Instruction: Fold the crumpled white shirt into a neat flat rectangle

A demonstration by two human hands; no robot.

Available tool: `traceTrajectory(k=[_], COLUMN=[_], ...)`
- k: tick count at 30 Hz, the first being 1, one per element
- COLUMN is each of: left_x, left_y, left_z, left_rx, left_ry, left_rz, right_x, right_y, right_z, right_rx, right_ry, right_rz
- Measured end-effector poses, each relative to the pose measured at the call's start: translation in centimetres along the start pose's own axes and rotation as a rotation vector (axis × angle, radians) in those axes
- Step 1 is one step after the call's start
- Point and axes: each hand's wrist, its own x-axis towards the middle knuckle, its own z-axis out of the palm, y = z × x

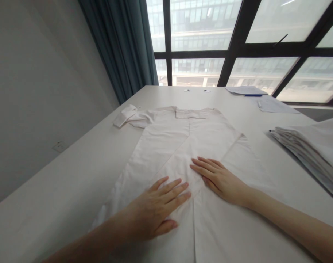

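A white long-sleeved garment (pixel 166 135) lies spread over the table, its collar end away from me. Its left sleeve sticks out sideways, the cuff bunched up, while the right sleeve is folded inward across the body. My left hand (pixel 158 206) rests palm down on the cloth, left of the middle seam, fingers spread. Farther up and to the right, my right hand (pixel 218 179) lies flat on the folded sleeve part with its fingers stretched out. Neither hand grips anything. The garment's lower end runs out of view beneath my arms.
The white table (pixel 81 175) reaches to the window. A stack of folded white cloth (pixel 316 142) stands at the right edge. Papers (pixel 278 106) and a blue pen (pixel 253 95) lie at the far right. A dark blue curtain (pixel 125 44) hangs behind the left corner.
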Motion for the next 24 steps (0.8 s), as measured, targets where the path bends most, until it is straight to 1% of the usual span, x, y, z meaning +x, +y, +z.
traceTrajectory(k=[6, 10, 13, 17, 24], left_x=[-0.1, -0.1, 0.0, -0.1, -0.2], left_y=[0.1, 0.1, 0.2, 0.2, 0.0], left_z=[-0.1, 0.1, 0.2, 0.1, -0.1], left_rx=[0.005, 0.008, 0.018, 0.015, -0.011], left_ry=[0.003, 0.012, -0.011, -0.021, 0.0], left_rz=[-0.015, -0.026, -0.048, -0.053, -0.046], right_x=[0.6, 2.3, 4.2, 6.4, 8.5], right_y=[0.3, 1.5, 3.2, 6.1, 11.4], right_z=[-0.6, -0.9, -0.8, -0.4, -0.4], right_rx=[0.006, 0.026, -0.001, -0.083, -0.146], right_ry=[-0.098, -0.138, -0.125, -0.082, -0.044], right_rz=[0.056, 0.056, 0.085, 0.155, 0.289])
